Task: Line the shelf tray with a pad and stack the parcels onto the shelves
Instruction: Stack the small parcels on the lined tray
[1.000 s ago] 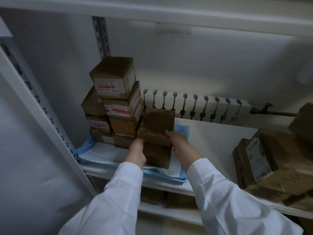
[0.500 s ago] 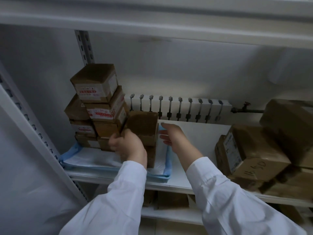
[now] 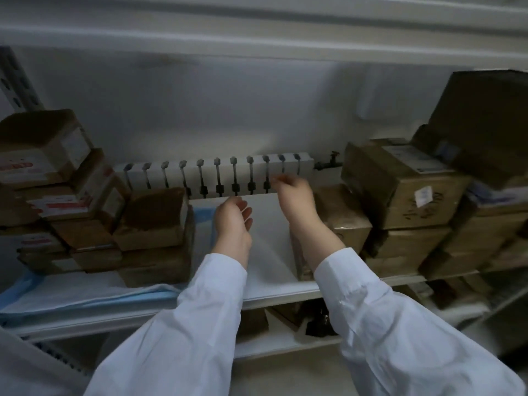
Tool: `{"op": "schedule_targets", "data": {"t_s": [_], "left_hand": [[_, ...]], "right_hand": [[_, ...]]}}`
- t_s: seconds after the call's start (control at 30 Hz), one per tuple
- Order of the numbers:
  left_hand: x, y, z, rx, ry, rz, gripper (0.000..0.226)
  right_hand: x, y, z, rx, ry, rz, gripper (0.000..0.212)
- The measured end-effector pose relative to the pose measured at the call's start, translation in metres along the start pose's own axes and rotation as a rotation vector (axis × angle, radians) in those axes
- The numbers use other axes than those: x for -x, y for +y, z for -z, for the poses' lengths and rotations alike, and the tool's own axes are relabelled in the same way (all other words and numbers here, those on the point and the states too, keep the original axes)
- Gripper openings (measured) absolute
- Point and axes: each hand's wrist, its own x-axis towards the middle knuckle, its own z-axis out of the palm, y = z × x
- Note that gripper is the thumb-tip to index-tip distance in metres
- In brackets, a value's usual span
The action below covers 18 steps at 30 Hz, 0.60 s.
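Note:
Brown cardboard parcels are stacked at the left of the shelf [image 3: 274, 292] on a blue-edged white pad [image 3: 85, 295]. The nearest of them, a two-high stack [image 3: 155, 232], stands at the pad's right end. My left hand [image 3: 233, 227] hovers just right of that stack, fingers loosely curled, holding nothing. My right hand [image 3: 294, 198] is raised over the bare shelf, empty, close to a small brown parcel [image 3: 340, 218] on the right. More large parcels [image 3: 405, 192] are piled at the right.
A white radiator [image 3: 217, 175] with a pipe valve [image 3: 331, 162] runs along the wall behind the shelf. A slotted upright [image 3: 17, 81] stands at the far left. A lower shelf [image 3: 285, 335] holds more boxes and a dark object.
Both hands have let go of the parcel, now resting on the stack at the pad's right end, and moved right toward the right-hand pile. The view has swung right.

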Motion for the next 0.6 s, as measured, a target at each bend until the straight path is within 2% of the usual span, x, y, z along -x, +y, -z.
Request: {"op": "schedule_targets", "data": {"t_s": [0.13,0.23,0.3,0.43,0.6], "left_hand": [[0.014,-0.025,-0.028,-0.131,-0.141,0.096,0.018],[0.026,-0.037,-0.04,-0.273,-0.181,0.158,0.04],[0.038,-0.042,-0.047,-0.348,-0.197,0.204,0.052],[0.065,-0.05,-0.058,-0.437,-0.297,0.28,0.065],[0.077,-0.063,-0.058,-0.471,-0.39,0.414,0.062]], "right_hand": [[-0.006,0.014,0.045,0.157,0.136,0.0,0.028],[-0.011,0.023,0.072,0.452,0.235,-0.056,0.04],[-0.014,0.029,0.084,0.546,0.216,-0.112,0.05],[-0.018,0.041,0.096,0.53,0.146,-0.247,0.064],[-0.024,0.05,0.106,0.347,0.12,-0.346,0.064]]}}
